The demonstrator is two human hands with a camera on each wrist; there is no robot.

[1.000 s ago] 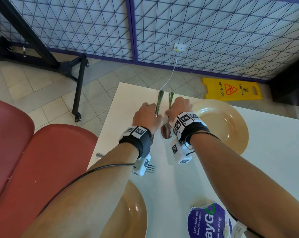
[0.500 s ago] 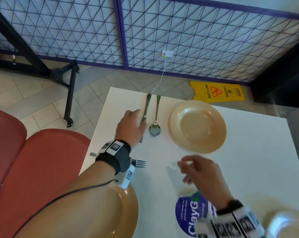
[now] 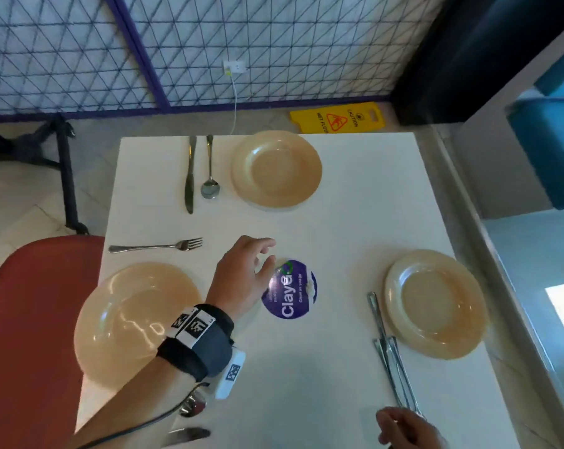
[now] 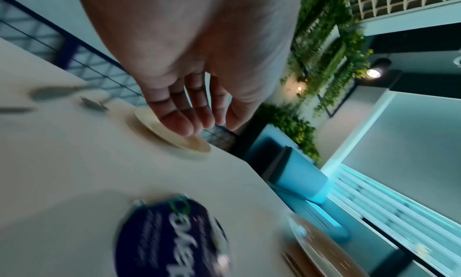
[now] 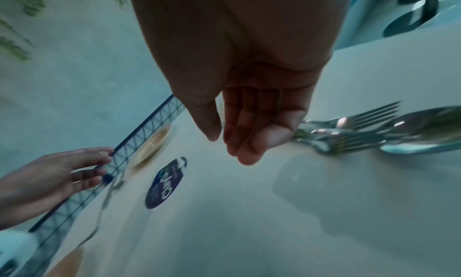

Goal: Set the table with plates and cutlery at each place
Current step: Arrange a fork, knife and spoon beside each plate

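Note:
Three beige plates stand on the white table (image 3: 355, 196): a far plate (image 3: 275, 168), a left plate (image 3: 138, 322) and a right plate (image 3: 436, 303). A knife (image 3: 190, 175) and a spoon (image 3: 210, 170) lie side by side left of the far plate. Above the left plate lies a fork (image 3: 157, 246). Loose cutlery (image 3: 392, 358) is piled left of the right plate. My left hand (image 3: 264, 254) hovers over the table's middle, fingers relaxed (image 4: 199, 123), holding nothing. At the near edge my right hand (image 3: 390, 422) is by the pile's handles, fingers loose (image 5: 232, 143) beside the forks and spoon (image 5: 361, 131).
A round purple sticker (image 3: 290, 290) sits on the table's middle, just right of my left hand. Another spoon (image 3: 193, 405) and knife (image 3: 186, 435) lie at the near edge under my left forearm. A red seat (image 3: 31, 319) is at the left, a yellow wet-floor sign (image 3: 339, 119) on the floor beyond.
Both hands let go of the far knife and spoon. The left hand drew back to the table's middle. The right hand swung to the near right by the cutlery pile.

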